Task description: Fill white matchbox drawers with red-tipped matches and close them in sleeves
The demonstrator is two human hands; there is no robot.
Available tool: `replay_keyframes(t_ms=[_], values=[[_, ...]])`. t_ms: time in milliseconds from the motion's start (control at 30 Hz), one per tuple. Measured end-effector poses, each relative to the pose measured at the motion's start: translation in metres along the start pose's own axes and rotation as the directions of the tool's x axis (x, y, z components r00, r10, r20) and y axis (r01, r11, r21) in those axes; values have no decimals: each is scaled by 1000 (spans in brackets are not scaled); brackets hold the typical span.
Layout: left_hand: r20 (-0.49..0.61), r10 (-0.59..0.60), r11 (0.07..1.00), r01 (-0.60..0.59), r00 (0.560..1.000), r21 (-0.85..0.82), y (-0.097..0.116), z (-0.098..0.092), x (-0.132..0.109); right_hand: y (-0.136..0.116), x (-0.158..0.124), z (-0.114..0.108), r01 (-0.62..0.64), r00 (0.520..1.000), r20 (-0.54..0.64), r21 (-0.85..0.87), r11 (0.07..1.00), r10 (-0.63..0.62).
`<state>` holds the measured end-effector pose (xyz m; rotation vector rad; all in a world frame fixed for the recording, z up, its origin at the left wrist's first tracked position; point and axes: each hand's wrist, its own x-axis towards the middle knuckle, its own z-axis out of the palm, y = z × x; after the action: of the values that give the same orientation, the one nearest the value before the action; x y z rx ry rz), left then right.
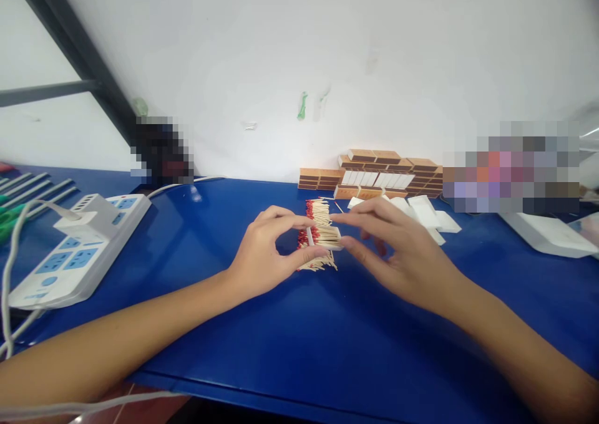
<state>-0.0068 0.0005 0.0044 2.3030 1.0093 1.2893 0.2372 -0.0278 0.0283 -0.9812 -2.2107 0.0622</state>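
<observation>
A small white matchbox tray [337, 247] filled with red-tipped matches sits just above the blue table [327, 337]. The thumb and forefinger of my left hand [269, 243] grip its left end. On the opposite side, my right hand [397, 246] has its thumb and fingertips at the tray's right end, its other fingers curled. Loose matches [321, 211] lie in a pile behind the tray and in front of it, red heads mostly to the left. Part of the pile is hidden beneath the tray and my fingers.
Brown matchboxes [321, 178] are stacked along the wall, with several white trays [423, 212] lying behind my right hand. A white power strip [88, 255] with a plugged-in adapter and cable is at the left. A white box [547, 234] lies at the right.
</observation>
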Motion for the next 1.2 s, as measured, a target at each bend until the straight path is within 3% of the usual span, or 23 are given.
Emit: replay_keyframes(t_ms=[233, 467, 1200], values=[[-59, -17, 1000, 16, 998, -14, -1, 1, 1, -10, -6, 16, 71, 997, -39, -61, 996, -73], [-64, -59, 998, 57, 996, -30, -1, 2, 0, -9, -8, 18, 117, 993, -14, -84, 990, -119], [-62, -19, 1000, 18, 998, -22, -1, 2, 1, -17, -5, 16, 141, 988, -42, -103, 985, -146]])
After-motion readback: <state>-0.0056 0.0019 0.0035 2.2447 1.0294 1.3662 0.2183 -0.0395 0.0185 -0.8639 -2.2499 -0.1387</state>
